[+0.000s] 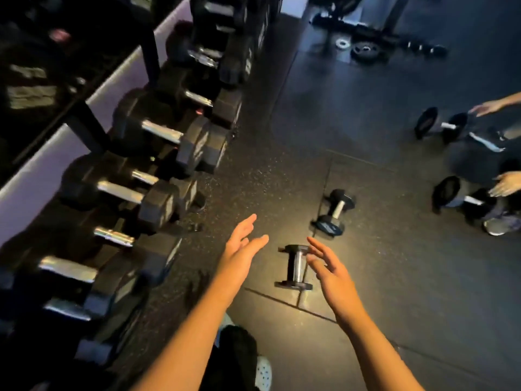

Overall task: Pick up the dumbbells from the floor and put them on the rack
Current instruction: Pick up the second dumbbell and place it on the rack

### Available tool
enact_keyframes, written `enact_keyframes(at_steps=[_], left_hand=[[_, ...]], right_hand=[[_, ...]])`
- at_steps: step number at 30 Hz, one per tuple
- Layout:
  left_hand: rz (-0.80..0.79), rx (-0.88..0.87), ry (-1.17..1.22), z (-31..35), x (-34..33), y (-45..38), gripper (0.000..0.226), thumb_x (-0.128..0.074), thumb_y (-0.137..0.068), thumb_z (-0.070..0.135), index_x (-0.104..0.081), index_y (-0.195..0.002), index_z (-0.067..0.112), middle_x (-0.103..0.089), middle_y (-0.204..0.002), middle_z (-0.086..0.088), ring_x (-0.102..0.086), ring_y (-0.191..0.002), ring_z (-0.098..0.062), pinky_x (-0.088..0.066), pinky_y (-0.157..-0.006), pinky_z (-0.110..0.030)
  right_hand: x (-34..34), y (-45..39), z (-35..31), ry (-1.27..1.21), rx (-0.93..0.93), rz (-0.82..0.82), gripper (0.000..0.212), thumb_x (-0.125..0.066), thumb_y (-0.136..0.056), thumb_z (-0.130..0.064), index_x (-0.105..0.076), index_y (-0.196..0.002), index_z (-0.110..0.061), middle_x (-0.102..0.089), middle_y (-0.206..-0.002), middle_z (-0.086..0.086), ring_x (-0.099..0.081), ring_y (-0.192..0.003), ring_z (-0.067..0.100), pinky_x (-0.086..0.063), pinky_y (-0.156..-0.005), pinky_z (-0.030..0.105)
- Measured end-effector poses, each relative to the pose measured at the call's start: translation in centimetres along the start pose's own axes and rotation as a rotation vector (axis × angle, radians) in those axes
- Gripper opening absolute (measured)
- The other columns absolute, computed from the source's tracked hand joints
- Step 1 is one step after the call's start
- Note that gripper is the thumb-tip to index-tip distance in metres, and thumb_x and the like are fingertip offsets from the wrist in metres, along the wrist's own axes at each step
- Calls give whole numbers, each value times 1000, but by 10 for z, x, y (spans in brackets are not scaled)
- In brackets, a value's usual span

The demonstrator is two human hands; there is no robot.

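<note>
Two small black dumbbells with chrome handles lie on the dark rubber floor. The near dumbbell (295, 267) lies between my hands, and the far dumbbell (335, 212) sits a little beyond it to the right. My left hand (242, 249) hovers open to the left of the near dumbbell, holding nothing. My right hand (328, 268) is open with fingers spread, its fingertips overlapping the near dumbbell's right side. The rack (118, 176) runs along the left, filled with large hex dumbbells.
Another person crouches at the right edge, a hand (486, 107) near a big dumbbell (441, 126) and another hand (507, 185) by a second one (462, 196). Weight plates (365, 50) and a bench frame lie far back. My shoe (263, 373) is below.
</note>
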State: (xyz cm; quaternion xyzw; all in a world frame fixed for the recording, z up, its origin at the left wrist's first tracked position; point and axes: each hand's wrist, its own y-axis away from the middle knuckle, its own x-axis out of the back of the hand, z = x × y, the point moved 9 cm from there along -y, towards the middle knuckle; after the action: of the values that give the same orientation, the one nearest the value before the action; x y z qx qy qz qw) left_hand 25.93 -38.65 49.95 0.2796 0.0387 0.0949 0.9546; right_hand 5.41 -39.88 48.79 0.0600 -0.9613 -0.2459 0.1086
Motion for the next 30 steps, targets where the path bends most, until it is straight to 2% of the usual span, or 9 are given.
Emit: enact_keyframes(at_steps=[3,10,12,15,19,21,23,26,30], left_hand=[[49,40,70,-16,-25,-44,60,-64,-106,16,-46,-162,28,-40,-170,-3,-31,-160,-21,-28,-114,-26],[250,106,214,-68,-78,-119,68,-64,-106,25,-34,-167,30,-33,-174,-3,-29,-161,-20,-27,-109,-28],[315,117,254,-90,-95,-135,68,-64,-106,28,-33,-167,32,-32,-174,-2,-30,-160,-19,-27,-108,-29],[447,137,315,-131,-120,-157,68,-65,-105,35,-35,-166,36,-33,-174,-2,-32,-159,-19,-29,-109,-31],[626,208,398,-195,-153,-176,71,-68,-101,48,-37,-165,41,-39,-172,3,-37,-154,-14,-30,-118,-33],[709,228,436,-229,-166,-188,67,-66,-104,43,-40,-165,35,-43,-166,5,-40,-150,-14,-34,-109,-25],[778,252,485,-268,-174,-203,64,-66,-106,36,-40,-164,30,-44,-156,8,-42,-140,-10,-39,-106,-18],[838,330,518,-332,-184,-226,72,-68,-103,39,-34,-166,33,-36,-170,1,-37,-153,-21,-31,-118,-36],[915,397,541,-420,-201,-245,91,-72,-95,53,-26,-170,29,-32,-172,-8,-35,-155,-28,-29,-104,-34]], right_hand=[[18,-54,12,50,-12,-7,39,-57,-105,-20,-60,-141,-32,-62,-144,-5,-58,-132,7,-43,-104,23],[41,-167,50,151,-25,-167,41,-53,-107,-29,-56,-148,-29,-58,-145,-6,-55,-129,4,-43,-87,1],[50,-197,70,178,-20,-218,41,-53,-107,-32,-55,-148,-31,-58,-142,-8,-55,-122,-4,-43,-93,5],[59,-239,106,211,-21,-318,41,-51,-108,-31,-55,-149,-28,-56,-143,-8,-52,-130,5,-38,-99,14],[61,-288,161,279,-22,-445,43,-51,-108,-26,-53,-150,-18,-53,-141,-8,-47,-129,4,-39,-96,3],[59,-316,194,297,-50,-477,43,-51,-109,-24,-52,-150,-16,-53,-141,-6,-46,-128,3,-39,-83,-5],[54,-342,226,312,-74,-507,42,-51,-108,-23,-52,-150,-15,-54,-139,-5,-48,-127,3,-42,-90,-1],[44,-381,274,377,-49,-528,39,-53,-108,-24,-55,-146,-18,-58,-132,-8,-53,-121,2,-40,-97,9],[37,-424,341,460,-60,-569,41,-54,-107,-26,-54,-147,-18,-57,-135,-8,-51,-127,4,-36,-104,16]])
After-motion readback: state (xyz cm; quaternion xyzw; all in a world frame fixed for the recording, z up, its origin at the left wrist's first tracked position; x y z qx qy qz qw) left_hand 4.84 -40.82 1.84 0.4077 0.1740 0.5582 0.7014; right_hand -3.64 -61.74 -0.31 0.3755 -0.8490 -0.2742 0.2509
